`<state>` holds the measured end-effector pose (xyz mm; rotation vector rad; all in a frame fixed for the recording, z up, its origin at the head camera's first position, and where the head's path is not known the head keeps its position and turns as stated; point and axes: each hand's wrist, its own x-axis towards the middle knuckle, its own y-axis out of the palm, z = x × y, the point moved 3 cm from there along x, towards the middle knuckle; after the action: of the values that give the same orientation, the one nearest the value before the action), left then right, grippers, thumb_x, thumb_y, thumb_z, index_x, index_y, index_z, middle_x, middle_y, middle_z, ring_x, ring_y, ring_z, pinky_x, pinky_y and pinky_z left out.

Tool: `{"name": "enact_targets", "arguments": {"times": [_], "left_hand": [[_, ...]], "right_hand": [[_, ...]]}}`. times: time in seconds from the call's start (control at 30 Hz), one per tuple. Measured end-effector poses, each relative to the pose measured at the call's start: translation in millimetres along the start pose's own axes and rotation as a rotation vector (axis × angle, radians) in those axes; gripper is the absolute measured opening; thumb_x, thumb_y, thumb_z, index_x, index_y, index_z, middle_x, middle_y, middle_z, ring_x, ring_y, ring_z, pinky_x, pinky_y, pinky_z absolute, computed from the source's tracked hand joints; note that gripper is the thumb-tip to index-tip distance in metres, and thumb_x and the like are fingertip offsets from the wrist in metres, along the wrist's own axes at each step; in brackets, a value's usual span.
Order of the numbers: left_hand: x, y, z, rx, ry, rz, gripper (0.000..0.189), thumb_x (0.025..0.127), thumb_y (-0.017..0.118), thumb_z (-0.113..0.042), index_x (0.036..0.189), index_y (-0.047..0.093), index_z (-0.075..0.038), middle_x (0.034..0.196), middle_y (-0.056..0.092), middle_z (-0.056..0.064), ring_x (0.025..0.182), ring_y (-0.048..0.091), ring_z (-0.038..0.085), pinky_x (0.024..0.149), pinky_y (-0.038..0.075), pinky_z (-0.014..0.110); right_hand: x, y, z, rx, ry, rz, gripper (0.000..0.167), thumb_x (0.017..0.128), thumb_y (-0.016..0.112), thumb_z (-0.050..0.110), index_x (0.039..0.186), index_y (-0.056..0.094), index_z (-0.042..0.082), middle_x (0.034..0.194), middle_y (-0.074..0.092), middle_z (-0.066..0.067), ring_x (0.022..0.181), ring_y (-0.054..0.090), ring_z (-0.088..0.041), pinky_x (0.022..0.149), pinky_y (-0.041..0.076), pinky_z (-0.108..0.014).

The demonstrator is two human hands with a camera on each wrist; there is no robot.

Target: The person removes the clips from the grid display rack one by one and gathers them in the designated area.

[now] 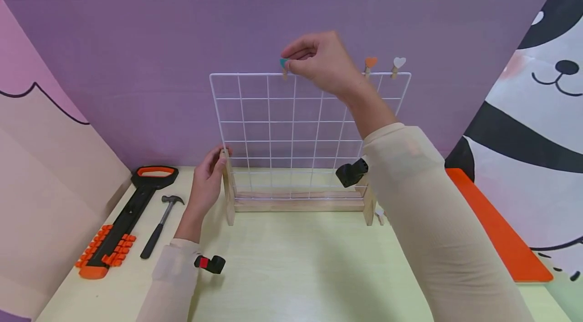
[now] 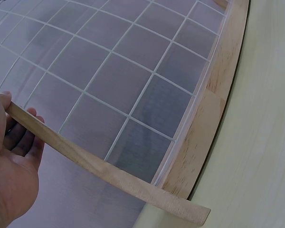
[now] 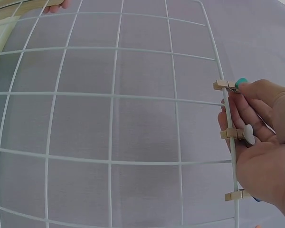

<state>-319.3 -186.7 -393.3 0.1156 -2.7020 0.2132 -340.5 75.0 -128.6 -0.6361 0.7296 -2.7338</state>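
A white wire grid (image 1: pixel 293 120) stands upright in a wooden base (image 1: pixel 298 205). My right hand (image 1: pixel 325 64) is at the grid's top wire, where thumb and fingers pinch a small wooden clothespin with a teal heart (image 3: pixel 241 84). The clothespin's wooden end straddles that wire. Below the palm in the right wrist view, a clothespin with a white heart (image 3: pixel 248 134) sits on the same wire. At the left side my left hand (image 1: pixel 208 180) grips the wooden upright (image 2: pixel 85 159) of the stand, thumb on one side and fingers on the other.
Clothespins with an orange heart (image 1: pixel 371 62) and a white heart (image 1: pixel 399 63) are clipped farther right. Another small clothespin (image 1: pixel 380 214) lies by the right foot. On the left lie a claw hammer (image 1: pixel 157 231) and a black-and-orange tool (image 1: pixel 132 210); an orange board (image 1: pixel 501 226) is at right.
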Motion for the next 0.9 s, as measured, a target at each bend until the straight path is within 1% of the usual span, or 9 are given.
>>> {"name": "enact_targets", "arguments": {"times": [0.1, 0.17, 0.23, 0.37, 0.57, 0.7, 0.9], "left_hand": [[-0.6, 0.0, 0.0, 0.009, -0.008, 0.001, 0.043, 0.110, 0.048, -0.022, 0.149, 0.050, -0.002, 0.144, 0.059, 0.019, 0.136, 0.054, 0.023, 0.117, 0.043, 0.030], [-0.8, -0.2, 0.4, 0.009, -0.009, 0.002, 0.043, 0.110, 0.049, -0.023, 0.148, 0.050, -0.003, 0.144, 0.060, 0.019, 0.137, 0.054, 0.024, 0.119, 0.041, 0.041], [-1.0, -0.4, 0.4, 0.009, -0.010, 0.002, 0.043, 0.110, 0.049, -0.024, 0.148, 0.051, -0.004, 0.144, 0.060, 0.017, 0.137, 0.054, 0.024, 0.119, 0.040, 0.046], [-1.2, -0.8, 0.3, 0.017, -0.007, 0.003, 0.043, 0.110, 0.049, -0.025, 0.149, 0.050, -0.005, 0.144, 0.061, 0.015, 0.137, 0.054, 0.024, 0.120, 0.039, 0.047], [-1.7, -0.5, 0.1, 0.019, -0.007, 0.005, 0.045, 0.110, 0.049, -0.026, 0.149, 0.049, -0.004, 0.145, 0.060, 0.018, 0.137, 0.053, 0.024, 0.120, 0.039, 0.048], [-2.6, -0.3, 0.2, 0.016, -0.014, 0.008, 0.045, 0.110, 0.049, -0.026, 0.150, 0.050, -0.005, 0.145, 0.060, 0.017, 0.137, 0.053, 0.023, 0.120, 0.039, 0.048], [-2.3, -1.0, -0.4, 0.007, -0.006, 0.010, 0.044, 0.110, 0.050, -0.026, 0.149, 0.050, -0.005, 0.143, 0.060, 0.015, 0.136, 0.053, 0.022, 0.119, 0.039, 0.048]], "right_hand": [[-0.8, 0.1, 0.2, -0.006, 0.005, -0.013, 0.021, 0.094, 0.071, 0.011, 0.115, 0.076, 0.006, 0.096, 0.073, 0.004, 0.098, 0.066, -0.014, 0.089, 0.052, -0.024], [-1.8, 0.0, 0.4, -0.007, 0.010, -0.026, 0.021, 0.094, 0.072, 0.012, 0.114, 0.077, 0.007, 0.096, 0.074, 0.003, 0.099, 0.067, -0.016, 0.089, 0.052, -0.025], [-2.8, 0.0, 0.5, -0.006, 0.020, -0.038, 0.021, 0.095, 0.072, 0.013, 0.114, 0.077, 0.007, 0.097, 0.075, 0.004, 0.101, 0.067, -0.017, 0.090, 0.053, -0.025], [-3.7, 1.2, 0.0, 0.002, 0.024, -0.057, 0.021, 0.095, 0.072, 0.013, 0.114, 0.078, 0.008, 0.099, 0.075, 0.002, 0.101, 0.068, -0.017, 0.090, 0.053, -0.025], [-3.5, 2.7, -0.9, 0.006, 0.026, -0.075, 0.020, 0.096, 0.070, 0.011, 0.114, 0.078, 0.007, 0.105, 0.076, -0.001, 0.101, 0.067, -0.015, 0.092, 0.054, -0.025], [-4.2, 2.9, -1.4, -0.001, 0.049, -0.088, 0.020, 0.097, 0.070, 0.013, 0.114, 0.078, 0.009, 0.108, 0.076, 0.000, 0.102, 0.067, -0.014, 0.091, 0.053, -0.025], [-4.1, 4.4, -1.8, 0.008, 0.046, -0.104, 0.018, 0.097, 0.070, 0.013, 0.113, 0.078, 0.009, 0.109, 0.076, 0.000, 0.103, 0.065, -0.014, 0.088, 0.052, -0.025]]}}
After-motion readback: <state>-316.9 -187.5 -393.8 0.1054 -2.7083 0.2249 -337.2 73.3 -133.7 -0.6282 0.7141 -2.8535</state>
